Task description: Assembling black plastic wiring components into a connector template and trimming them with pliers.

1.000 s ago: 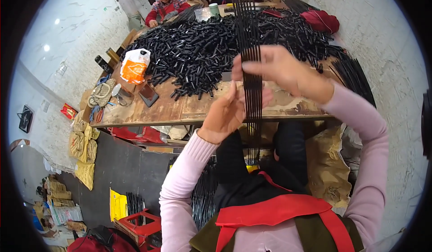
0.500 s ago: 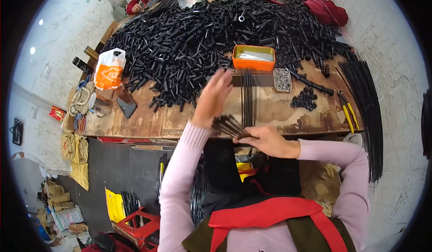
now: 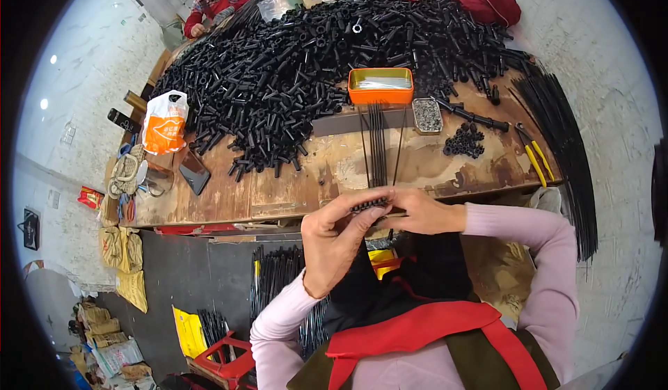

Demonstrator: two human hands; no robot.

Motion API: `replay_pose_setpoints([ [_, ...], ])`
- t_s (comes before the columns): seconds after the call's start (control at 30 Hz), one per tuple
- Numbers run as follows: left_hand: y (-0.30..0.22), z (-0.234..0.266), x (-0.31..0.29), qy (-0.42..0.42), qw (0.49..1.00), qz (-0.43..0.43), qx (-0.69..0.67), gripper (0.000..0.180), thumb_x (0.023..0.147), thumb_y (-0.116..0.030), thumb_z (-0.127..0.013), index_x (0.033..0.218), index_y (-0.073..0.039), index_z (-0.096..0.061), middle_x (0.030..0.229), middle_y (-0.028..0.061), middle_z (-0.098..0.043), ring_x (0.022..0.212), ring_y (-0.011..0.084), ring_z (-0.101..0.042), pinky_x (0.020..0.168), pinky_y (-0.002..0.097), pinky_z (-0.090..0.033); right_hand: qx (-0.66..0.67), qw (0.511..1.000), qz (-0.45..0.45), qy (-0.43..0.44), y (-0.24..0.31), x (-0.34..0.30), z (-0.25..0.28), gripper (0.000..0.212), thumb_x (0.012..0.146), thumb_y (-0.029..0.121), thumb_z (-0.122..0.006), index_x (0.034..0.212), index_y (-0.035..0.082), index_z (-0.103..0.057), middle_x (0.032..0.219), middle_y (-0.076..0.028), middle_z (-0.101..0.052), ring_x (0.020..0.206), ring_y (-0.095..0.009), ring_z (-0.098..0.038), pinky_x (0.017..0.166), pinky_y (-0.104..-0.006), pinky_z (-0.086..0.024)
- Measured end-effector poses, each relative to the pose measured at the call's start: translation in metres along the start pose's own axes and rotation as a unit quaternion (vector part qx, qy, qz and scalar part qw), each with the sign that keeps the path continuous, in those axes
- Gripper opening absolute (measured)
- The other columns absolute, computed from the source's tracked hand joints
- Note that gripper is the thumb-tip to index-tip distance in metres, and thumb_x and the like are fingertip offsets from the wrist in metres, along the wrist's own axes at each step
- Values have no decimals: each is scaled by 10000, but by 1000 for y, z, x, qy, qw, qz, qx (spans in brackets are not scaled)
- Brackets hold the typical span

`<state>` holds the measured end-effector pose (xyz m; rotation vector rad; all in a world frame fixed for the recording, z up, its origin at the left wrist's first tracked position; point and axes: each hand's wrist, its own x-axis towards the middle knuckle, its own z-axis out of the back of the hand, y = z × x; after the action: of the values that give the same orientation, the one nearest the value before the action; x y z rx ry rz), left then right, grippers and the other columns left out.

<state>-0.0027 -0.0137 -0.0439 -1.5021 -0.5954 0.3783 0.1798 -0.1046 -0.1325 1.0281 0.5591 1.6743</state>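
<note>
My left hand [image 3: 335, 240] and my right hand [image 3: 423, 212] meet at the table's near edge. Both are closed round a tight bundle of thin black rods [image 3: 369, 205], whose packed ends show between thumb and fingers. The rest of its length is hidden or foreshortened. Just beyond my fingers, more slim black rods [image 3: 377, 146] point away from me over the wood, one splayed out on either side. Whether these join the held bundle I cannot tell. Their far tips reach a flat grey strip [image 3: 334, 123] in front of an orange tin [image 3: 380, 96] holding pale thin pieces.
A great heap of black tubular parts [image 3: 264, 77] covers the table [image 3: 229, 199]. To the right are a clear box of small parts [image 3: 427, 116], black rings [image 3: 464, 141], yellow-handled pliers [image 3: 534, 157] and long rods [image 3: 557, 146]. A phone [image 3: 194, 172] lies left; a co-worker [image 3: 217, 2] sits beyond.
My left hand has come down from above the table and closed on the bundle beside my right hand. The rods on the table have spread apart. The view has shifted slightly.
</note>
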Motion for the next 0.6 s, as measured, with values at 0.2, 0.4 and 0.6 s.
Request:
replay_pose_setpoints([
  [0.2,-6,-3,4,4,999,-5,33,195,921,83,-573,1107,102,-629,1085,212,-677,1043,281,-658,955,391,-542,-359,930,-42,70,-33,7,71,174,891,151,-581,995,14,-609,1001,-122,-574,940,-307,-561,843,-400,-470],
  [0.4,-5,-1,3,53,996,-44,-62,306,923,55,-558,1227,91,-557,1251,257,-586,1184,324,-586,1012,438,-494,-464,886,-13,-10,-90,96,108,134,803,94,-573,866,17,-662,856,-175,-632,833,-353,-628,717,-454,-506],
  [0.6,-13,5,9,102,992,-31,-74,501,913,55,-557,1388,74,-399,1308,298,-540,1252,373,-535,1056,486,-448,-477,871,-117,-21,-145,152,139,85,762,79,-625,772,-1,-653,812,-206,-653,804,-391,-655,698,-486,-524],
])
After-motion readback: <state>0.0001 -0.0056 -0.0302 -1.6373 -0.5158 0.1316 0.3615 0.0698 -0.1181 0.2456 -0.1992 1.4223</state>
